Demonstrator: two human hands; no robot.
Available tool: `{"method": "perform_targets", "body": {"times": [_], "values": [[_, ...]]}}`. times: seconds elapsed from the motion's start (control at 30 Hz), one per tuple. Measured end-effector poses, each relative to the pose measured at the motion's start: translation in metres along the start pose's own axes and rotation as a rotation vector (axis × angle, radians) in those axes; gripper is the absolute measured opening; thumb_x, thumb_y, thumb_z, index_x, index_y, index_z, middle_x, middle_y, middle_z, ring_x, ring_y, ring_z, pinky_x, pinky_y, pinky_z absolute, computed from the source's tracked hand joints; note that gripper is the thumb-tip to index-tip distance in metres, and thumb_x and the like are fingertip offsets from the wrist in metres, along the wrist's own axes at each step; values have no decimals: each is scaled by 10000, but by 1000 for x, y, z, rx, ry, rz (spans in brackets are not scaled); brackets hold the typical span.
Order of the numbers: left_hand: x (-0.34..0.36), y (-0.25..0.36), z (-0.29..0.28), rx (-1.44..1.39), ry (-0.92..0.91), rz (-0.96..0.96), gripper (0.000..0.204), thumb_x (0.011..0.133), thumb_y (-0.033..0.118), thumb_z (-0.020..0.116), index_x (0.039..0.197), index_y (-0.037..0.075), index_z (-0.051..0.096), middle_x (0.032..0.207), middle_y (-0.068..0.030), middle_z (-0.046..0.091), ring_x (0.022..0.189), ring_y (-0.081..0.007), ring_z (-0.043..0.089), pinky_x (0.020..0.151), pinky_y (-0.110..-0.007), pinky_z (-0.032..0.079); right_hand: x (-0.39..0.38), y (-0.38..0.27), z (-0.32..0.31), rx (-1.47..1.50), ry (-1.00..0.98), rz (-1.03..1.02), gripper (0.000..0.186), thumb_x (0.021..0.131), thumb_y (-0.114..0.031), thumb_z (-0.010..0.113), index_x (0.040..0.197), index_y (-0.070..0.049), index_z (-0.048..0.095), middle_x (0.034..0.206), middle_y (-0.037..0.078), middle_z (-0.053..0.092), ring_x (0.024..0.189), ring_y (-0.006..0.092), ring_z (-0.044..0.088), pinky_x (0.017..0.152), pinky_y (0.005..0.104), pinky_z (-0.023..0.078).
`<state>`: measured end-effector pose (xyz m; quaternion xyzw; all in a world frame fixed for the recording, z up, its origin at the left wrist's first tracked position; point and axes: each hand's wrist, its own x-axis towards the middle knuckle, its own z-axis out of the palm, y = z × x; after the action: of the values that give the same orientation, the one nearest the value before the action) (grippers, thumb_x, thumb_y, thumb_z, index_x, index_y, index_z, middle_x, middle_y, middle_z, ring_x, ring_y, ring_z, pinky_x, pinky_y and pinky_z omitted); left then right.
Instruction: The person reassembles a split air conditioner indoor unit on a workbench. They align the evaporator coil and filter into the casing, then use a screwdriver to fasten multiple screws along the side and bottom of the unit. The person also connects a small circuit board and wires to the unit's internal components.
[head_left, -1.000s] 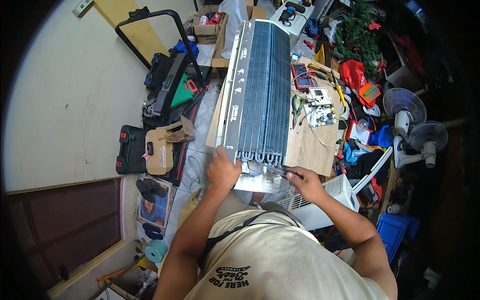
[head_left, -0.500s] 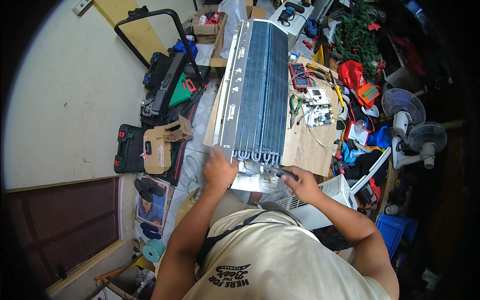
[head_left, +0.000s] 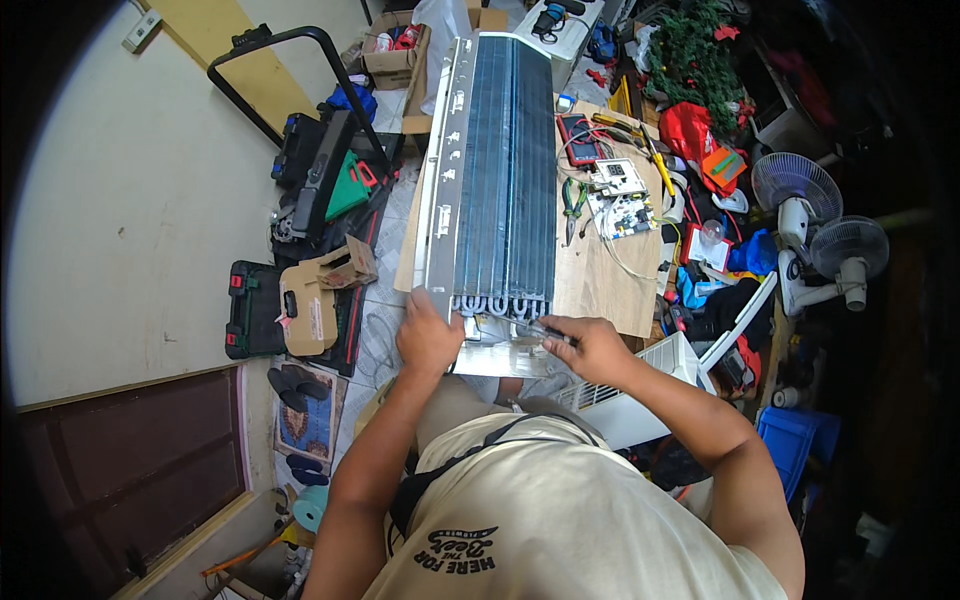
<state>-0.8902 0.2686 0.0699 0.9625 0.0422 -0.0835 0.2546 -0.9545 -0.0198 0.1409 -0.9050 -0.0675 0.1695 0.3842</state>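
Black and slim, a hand tool with a thin metal shaft [head_left: 533, 326] sat pinched in the curled fingers of the right hand [head_left: 592, 350], its shaft slanting up and to the left. The left hand [head_left: 430, 335] was closed around the near left corner of a long grey-and-white frame [head_left: 437, 265], thumb on the inner side and fingers bent along the outer edge. Between the hands, just beyond the tool, ran a row of silvery U-shaped tube ends [head_left: 500, 306], the near end of a long, dark blue finned coil [head_left: 505, 180] that lay along the frame and stretched away over the bench [head_left: 600, 290], topped in pale wood. A flat, shiny silver panel [head_left: 500, 360] showed below the tube ends.

Right of the coil on the bench lay green-and-black pliers [head_left: 573, 208], a red-and-black rectangular meter [head_left: 580, 142] and a white circuit board crowded with parts [head_left: 625, 215]. Near the right forearm stood a white slatted plastic housing [head_left: 650, 390]. Farther right were two pale round fans [head_left: 795, 187]; well off to the left lay a black-and-green toolbox [head_left: 257, 310].
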Motion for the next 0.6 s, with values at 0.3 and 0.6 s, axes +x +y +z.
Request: {"method": "perform_targets", "body": {"times": [0.3, 0.6], "values": [[0, 6, -5, 21, -49, -34, 583, 893, 296, 789, 1276, -3, 467, 1261, -309, 650, 1051, -523, 711, 922, -599, 567, 6, 2, 11, 272, -23, 202, 417, 1009, -278, 768, 1363, -58, 763, 1157, 220, 809, 1008, 324, 785, 956, 407, 587], [0, 4, -5, 40, -13, -13, 624, 895, 296, 773, 1327, -19, 452, 1312, -304, 632, 1068, -533, 700, 950, -602, 553, 10, 11, 12, 220, -82, 146, 473, 1008, -355, 748, 1400, -91, 735, 1186, 237, 792, 1104, 359, 765, 1014, 402, 566]]}}
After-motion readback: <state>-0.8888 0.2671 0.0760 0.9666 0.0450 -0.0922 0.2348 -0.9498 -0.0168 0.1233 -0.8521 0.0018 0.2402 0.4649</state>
